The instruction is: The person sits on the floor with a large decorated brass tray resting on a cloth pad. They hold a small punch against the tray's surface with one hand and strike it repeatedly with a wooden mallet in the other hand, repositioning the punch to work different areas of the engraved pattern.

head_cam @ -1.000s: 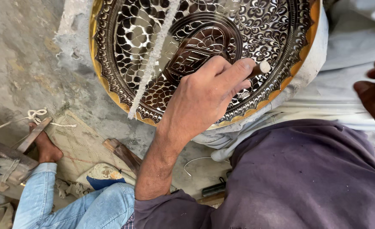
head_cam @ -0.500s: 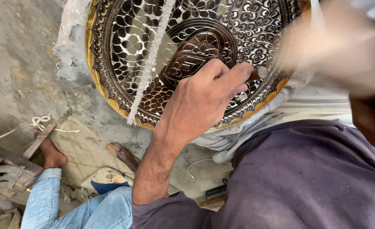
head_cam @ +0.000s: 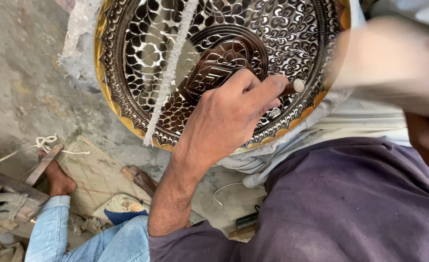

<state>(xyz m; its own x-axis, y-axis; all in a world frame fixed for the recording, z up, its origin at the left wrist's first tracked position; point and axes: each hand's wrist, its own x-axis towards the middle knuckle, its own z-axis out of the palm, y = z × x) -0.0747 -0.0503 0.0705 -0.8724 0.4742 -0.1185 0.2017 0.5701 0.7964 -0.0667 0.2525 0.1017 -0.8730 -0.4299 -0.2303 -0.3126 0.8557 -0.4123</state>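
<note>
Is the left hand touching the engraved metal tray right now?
Touching. The head view shows the left hand resting its fingers on the engraved tray while gripping a chisel.

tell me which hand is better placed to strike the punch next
Probably the right hand: it is raised, blurred, above the punch, while the left hand grips that punch against the engraved tray.

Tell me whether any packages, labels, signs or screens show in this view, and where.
None in view: only an engraved round metal tray with a gold rim, the left hand holding a chisel on it, and a blurred right hand.
</note>
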